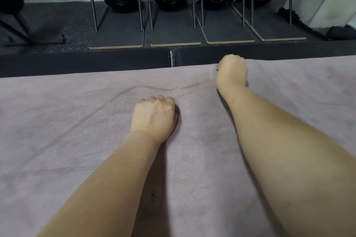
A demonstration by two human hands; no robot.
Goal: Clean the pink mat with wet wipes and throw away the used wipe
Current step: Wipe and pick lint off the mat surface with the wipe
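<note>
I take the pink mat (77,121) as my reference for everything here. It fills the lower part of the view, and its far edge meets a dark padded border (86,61).

The right hand (232,70) is at that far edge, right of the mat's middle, with the arm stretched out along the surface. Its fingers are curled under and hidden behind the back of the hand. A small grey-white scrap peeks out on its left side, which I judge to be the wet wipe (216,68) bunched in the grip (too little shows to be sure). Bunching it would give firm pressure right at the edge.

The left hand (154,115) sits near the mat's centre as a closed fist, knuckles down, holding nothing I can see. I read it as a prop for the forward lean.

Faint curved streaks (134,88) just beyond that fist look like damp wiping marks, so wiping seems underway. Past the mat stand four dark boards (117,32) with upright rods. I see no bin.
</note>
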